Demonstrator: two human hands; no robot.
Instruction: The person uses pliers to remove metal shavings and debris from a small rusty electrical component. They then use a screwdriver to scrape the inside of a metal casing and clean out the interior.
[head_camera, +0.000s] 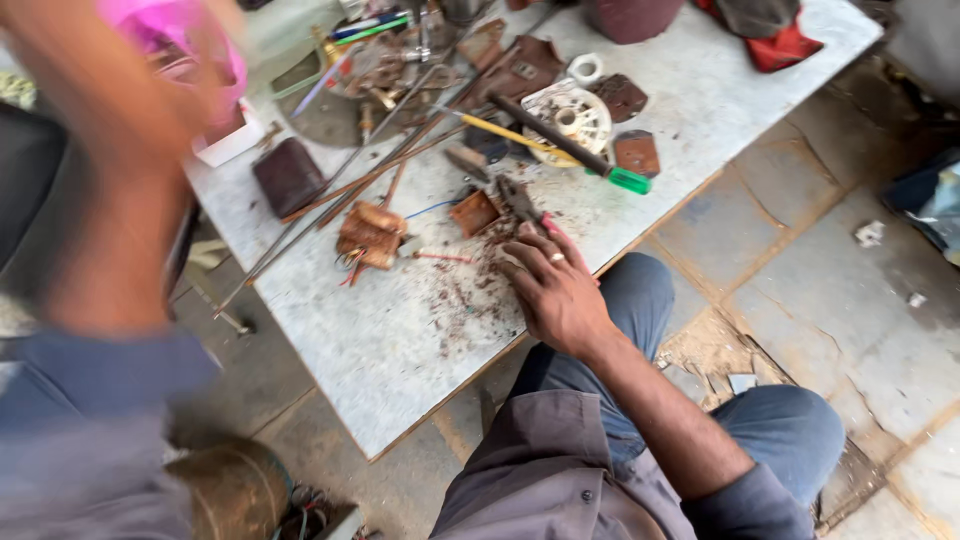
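My left arm (110, 200) is nearest the camera, a raised, blurred forearm in a rolled grey-blue sleeve; its hand runs out past the top edge, so I cannot tell whether it is spread or holding anything. My right hand (555, 290) lies flat, palm down, at the near edge of the speckled grey worktop (400, 350), fingers together and a ring on one of them. Its fingertips rest on the red handles of a pair of rusty pliers (522, 205), whose dark jaws point away from me; whether I grip them or only press on them I cannot tell. Just left of the pliers sits a small rust-orange metal block (474, 212), and further left a copper-wound coil (370, 235) with loose wires. Beyond them a green-handled screwdriver (570, 147) lies across a round white plastic part (570, 118). Long thin metal rods (350, 185) slant across the worktop. Brown filings are scattered under my hand. My blue-jeaned knee (790, 430) sits over the cracked stone floor (860, 330).
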